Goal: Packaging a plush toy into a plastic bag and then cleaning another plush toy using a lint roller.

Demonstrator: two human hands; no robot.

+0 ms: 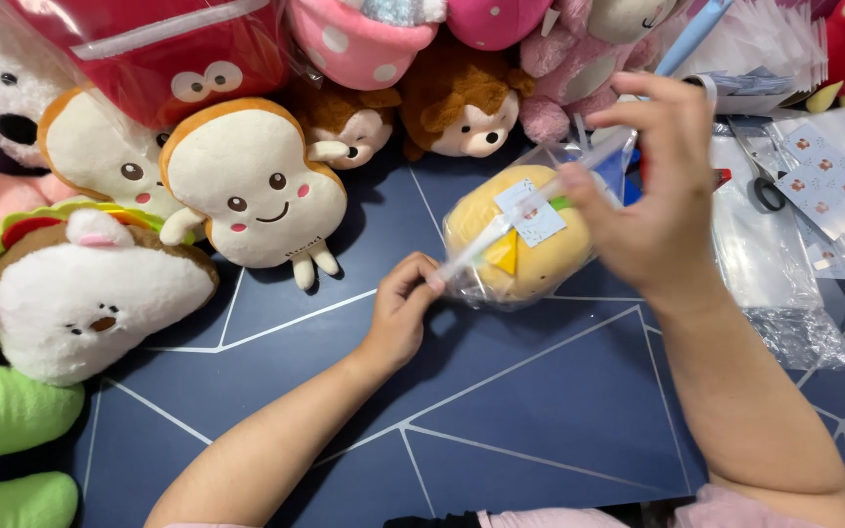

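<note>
A yellow round plush toy sits inside a clear plastic bag on the dark blue mat. A small white sticker with tiny brown pictures is on the bag. My left hand pinches the bag's near left corner. My right hand grips the bag's top edge at the far right, fingers closed over the plastic. The bag's opening stretches between both hands.
Plush toys crowd the left and back: a toast-shaped one, a white rabbit one, a green one, monkey ones. Scissors, sticker sheets and a pile of clear bags lie at the right.
</note>
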